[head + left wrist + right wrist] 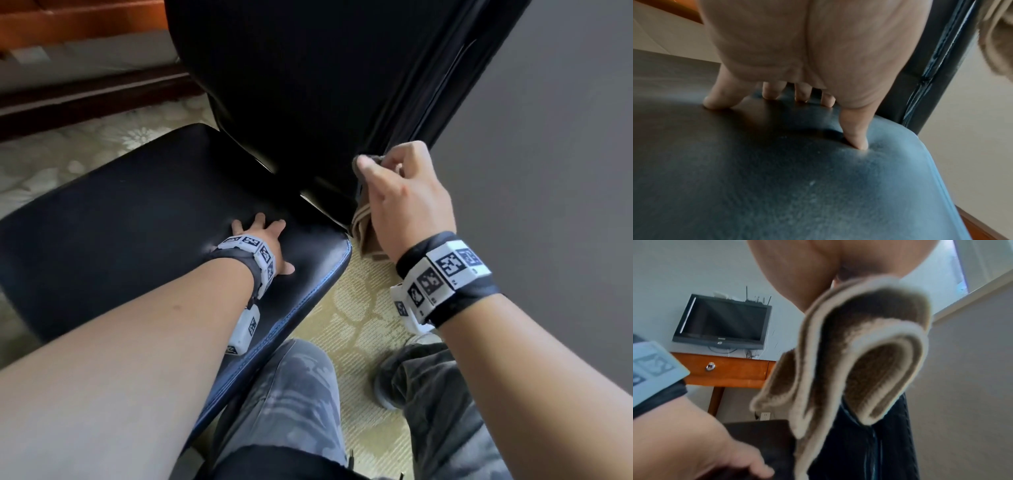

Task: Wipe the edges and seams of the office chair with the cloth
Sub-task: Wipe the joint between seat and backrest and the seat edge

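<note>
A black leather office chair fills the head view, with its seat (pixel 137 219) at the left and its backrest (pixel 308 85) rising behind. My left hand (pixel 270 240) presses down on the seat (pixel 777 186) near its back right corner, fingers (pixel 855 136) spread and straight, denting the cushion. My right hand (pixel 404 192) grips a folded brown cloth (pixel 368 233) with pale edges and holds it against the lower right edge of the backrest, by its seam (pixel 931 68). The cloth (pixel 859 353) hangs in folds below the palm in the right wrist view.
A patterned pale carpet (pixel 356 308) lies under the chair. My legs in camouflage trousers (pixel 291 411) stand close to the seat's front edge. A grey wall (pixel 548 137) is at the right. A wooden desk (pixel 725 369) and a wall television (pixel 721 321) are behind the chair.
</note>
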A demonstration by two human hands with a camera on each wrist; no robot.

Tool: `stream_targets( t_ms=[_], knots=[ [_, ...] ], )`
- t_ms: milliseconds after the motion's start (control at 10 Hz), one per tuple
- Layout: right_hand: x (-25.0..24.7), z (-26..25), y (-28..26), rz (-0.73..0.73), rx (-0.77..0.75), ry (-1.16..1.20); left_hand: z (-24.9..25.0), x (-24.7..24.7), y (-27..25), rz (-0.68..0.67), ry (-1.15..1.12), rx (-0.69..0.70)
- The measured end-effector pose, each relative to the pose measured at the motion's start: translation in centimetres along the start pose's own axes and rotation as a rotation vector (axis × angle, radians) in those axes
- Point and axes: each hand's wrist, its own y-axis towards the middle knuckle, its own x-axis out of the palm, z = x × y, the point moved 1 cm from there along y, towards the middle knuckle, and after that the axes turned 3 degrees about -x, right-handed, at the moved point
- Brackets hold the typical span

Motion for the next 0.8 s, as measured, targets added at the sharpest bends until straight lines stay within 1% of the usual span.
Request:
stream_targets(
  t_ms=[100, 200, 300, 400, 500, 600, 700, 800],
  knots=[
    [0.6, -0.1, -0.4, -0.001, 0.056, 0.050, -0.2, 0.5, 0.2, 0.011, 0.001, 0.001],
    [1.8, 0.3, -1.7, -0.082, 0.073, 0.061, -0.4, 1.4, 0.3, 0.037, 0.019, 0.005],
    [2.7, 0.9, -2.1, -0.059, 0.268, 0.255, -0.8, 2.3, 0.7, 0.034, 0.052, 0.006],
    [2.5, 0.4, -1.8, 0.040, 0.091, 0.168, -0.8, 2.4, 0.8, 0.031, 0.113, 0.021],
    [3.6, 1.7, -2.2, 0.017, 0.102, 0.096, -0.7, 2.1, 0.6, 0.025, 0.138, 0.028],
    [4.7, 2.6, -2.7, -0.156, 0.089, -0.043, -0.7, 2.0, 0.3, 0.044, 0.147, 0.040],
    [4.1, 2.8, -3.0, 0.032, 0.010, 0.082, -0.8, 2.1, 0.4, 0.035, 0.148, 0.036],
    [2.7, 1.8, -3.4, 0.153, -0.014, 0.188, -0.7, 1.8, 0.1, -0.004, 0.154, 0.014]
  ],
)
